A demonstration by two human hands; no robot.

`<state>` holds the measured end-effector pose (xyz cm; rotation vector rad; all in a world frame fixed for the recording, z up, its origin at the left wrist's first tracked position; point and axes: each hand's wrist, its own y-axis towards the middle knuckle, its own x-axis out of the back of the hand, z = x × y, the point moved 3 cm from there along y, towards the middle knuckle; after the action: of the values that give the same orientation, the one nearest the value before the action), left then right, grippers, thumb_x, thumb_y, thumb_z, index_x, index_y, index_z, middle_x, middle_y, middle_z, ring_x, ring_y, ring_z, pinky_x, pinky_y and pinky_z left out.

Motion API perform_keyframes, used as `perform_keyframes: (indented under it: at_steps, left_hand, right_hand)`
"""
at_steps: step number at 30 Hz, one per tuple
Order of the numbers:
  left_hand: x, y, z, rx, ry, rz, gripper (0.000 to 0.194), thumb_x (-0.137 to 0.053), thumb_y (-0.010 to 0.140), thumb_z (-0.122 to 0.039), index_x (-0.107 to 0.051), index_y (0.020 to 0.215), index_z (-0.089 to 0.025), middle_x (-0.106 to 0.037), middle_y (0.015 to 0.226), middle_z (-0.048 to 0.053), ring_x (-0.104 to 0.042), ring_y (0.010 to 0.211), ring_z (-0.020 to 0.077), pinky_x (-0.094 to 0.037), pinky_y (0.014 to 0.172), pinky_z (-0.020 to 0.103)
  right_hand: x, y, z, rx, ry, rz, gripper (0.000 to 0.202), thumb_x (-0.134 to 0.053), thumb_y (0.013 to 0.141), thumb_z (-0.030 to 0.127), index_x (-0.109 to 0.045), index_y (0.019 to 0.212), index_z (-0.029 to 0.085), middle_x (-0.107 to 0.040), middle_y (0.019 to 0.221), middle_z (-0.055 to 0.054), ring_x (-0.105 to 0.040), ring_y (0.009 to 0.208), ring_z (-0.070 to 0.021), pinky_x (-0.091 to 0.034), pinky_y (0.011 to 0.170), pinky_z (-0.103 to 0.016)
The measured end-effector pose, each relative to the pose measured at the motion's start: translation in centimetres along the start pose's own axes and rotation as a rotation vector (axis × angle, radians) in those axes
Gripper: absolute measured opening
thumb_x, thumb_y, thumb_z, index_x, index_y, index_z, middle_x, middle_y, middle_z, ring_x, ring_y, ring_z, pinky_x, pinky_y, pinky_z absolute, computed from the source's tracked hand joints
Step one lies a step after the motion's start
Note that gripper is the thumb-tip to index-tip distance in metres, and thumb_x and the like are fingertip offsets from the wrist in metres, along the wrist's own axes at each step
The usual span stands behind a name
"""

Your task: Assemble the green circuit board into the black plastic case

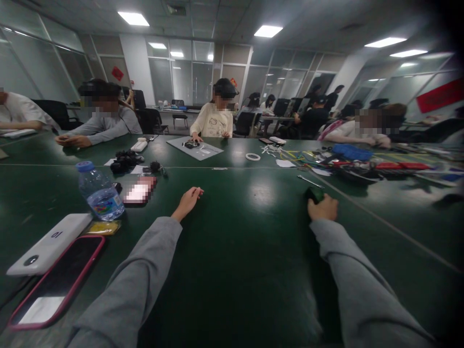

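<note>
My left hand (187,202) rests by its edge on the green table (246,261), its fingers loosely stretched out with nothing seen in them. Further right, my right hand (324,209) is closed around a small dark green, box-like object (314,195). Its kind I cannot make out, as the fingers cover part of it. Just beyond that hand lies a metal wrench (310,181). A phone with a blurred screen (140,190) is the thing nearest my left hand.
On the left stand a water bottle (99,193), a white power bank (50,244) and a red-cased phone (60,280). Black gear (126,161) lies behind them. Tools and cables (348,162) clutter the far right. A roll of white tape (253,156) lies ahead. Several people sit around.
</note>
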<state>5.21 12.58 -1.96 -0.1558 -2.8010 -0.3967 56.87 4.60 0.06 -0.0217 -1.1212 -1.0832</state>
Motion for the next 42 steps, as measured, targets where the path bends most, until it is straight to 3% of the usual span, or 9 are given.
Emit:
perform_keyframes:
  at_steps: [5,7,11,15,20,27,31,34,42]
  left_hand:
    - [0.2,-0.1,-0.2,-0.013,0.001,-0.035,0.037,-0.041,0.09,-0.046,-0.064,0.098,-0.018,-0.064,0.1,0.009,-0.059,0.086,0.0178,-0.045,0.083,0.033]
    - [0.6,-0.1,-0.2,-0.026,-0.023,-0.117,0.037,-0.043,0.089,-0.046,-0.062,0.104,-0.018,-0.062,0.111,0.01,-0.057,0.097,0.0184,-0.043,0.089,0.033]
    - [0.8,-0.1,-0.2,0.002,-0.219,-0.126,0.043,-0.042,0.089,-0.051,-0.06,0.108,-0.017,-0.062,0.112,0.011,-0.059,0.098,0.0184,-0.045,0.091,0.035]
    - [0.6,-0.2,-0.5,0.018,-0.301,-0.003,0.041,-0.049,0.086,-0.05,-0.064,0.1,-0.015,-0.067,0.099,0.01,-0.062,0.093,0.0191,-0.047,0.088,0.034]
    - [0.6,-0.5,-1.2,0.018,-0.269,-0.004,0.034,-0.054,0.084,-0.044,-0.065,0.098,-0.015,-0.068,0.094,0.008,-0.062,0.093,0.0202,-0.047,0.088,0.034]
    - [0.7,-0.5,-1.2,0.016,-0.11,-0.036,0.032,-0.048,0.088,-0.042,-0.068,0.096,-0.019,-0.066,0.104,0.006,-0.058,0.099,0.0202,-0.045,0.086,0.032]
    - [1.0,-0.5,-0.7,0.037,-0.114,-0.103,0.029,-0.051,0.086,-0.043,-0.062,0.092,-0.017,-0.066,0.093,0.006,-0.059,0.085,0.0161,-0.046,0.075,0.028]
    - [0.8,-0.6,-0.8,0.063,-0.154,-0.026,0.035,-0.049,0.085,-0.05,-0.055,0.082,-0.016,-0.062,0.071,0.002,-0.057,0.063,0.0126,-0.042,0.058,0.025]
    - [-0.2,-1.1,-1.8,0.046,-0.091,0.25,0.041,-0.048,0.083,-0.055,-0.056,0.074,-0.015,-0.063,0.066,0.002,-0.056,0.054,0.0111,-0.037,0.053,0.023]
  right_hand:
    - [-3.5,-10.2,15.0,0.435,0.269,0.3,0.054,-0.061,0.081,0.031,-0.047,0.13,0.014,-0.051,0.121,-0.014,-0.05,0.111,-0.0232,-0.039,0.095,-0.034]
    - [-3.6,-15.1,20.1,0.757,0.463,0.468,0.056,-0.06,0.082,0.034,-0.045,0.134,0.019,-0.052,0.122,-0.01,-0.05,0.11,-0.0222,-0.041,0.096,-0.036]
    - [-1.9,-22.1,24.9,1.131,0.621,0.701,0.056,-0.059,0.084,0.043,-0.042,0.136,0.031,-0.055,0.119,-0.005,-0.052,0.108,-0.0225,-0.044,0.091,-0.039]
    - [-0.5,-23.6,25.3,1.174,0.599,0.683,0.058,-0.055,0.086,0.047,-0.038,0.139,0.029,-0.052,0.124,-0.008,-0.049,0.112,-0.0257,-0.043,0.091,-0.043]
    - [-0.8,-23.1,25.0,1.123,0.554,0.619,0.068,-0.059,0.083,0.048,-0.033,0.141,0.025,-0.046,0.129,-0.01,-0.042,0.119,-0.0285,-0.04,0.096,-0.048]
    - [-3.2,-20.5,23.4,0.701,0.604,0.36,0.05,-0.054,0.083,0.028,-0.042,0.129,0.015,-0.05,0.114,-0.014,-0.05,0.105,-0.0269,-0.044,0.091,-0.046]
    - [-4.3,-20.2,23.3,0.593,0.757,0.531,0.039,-0.051,0.086,0.032,-0.045,0.12,0.015,-0.059,0.094,-0.008,-0.057,0.088,-0.0211,-0.048,0.083,-0.04]
    - [-4.3,-20.5,23.6,0.541,0.891,0.682,0.042,-0.047,0.09,0.042,-0.042,0.122,0.016,-0.062,0.093,-0.007,-0.06,0.088,-0.0191,-0.048,0.083,-0.038]
    - [-2.8,-21.6,24.3,0.694,0.914,0.978,0.073,-0.069,0.075,0.051,-0.038,0.134,0.02,-0.051,0.13,-0.013,-0.049,0.121,-0.0219,-0.038,0.103,-0.041]
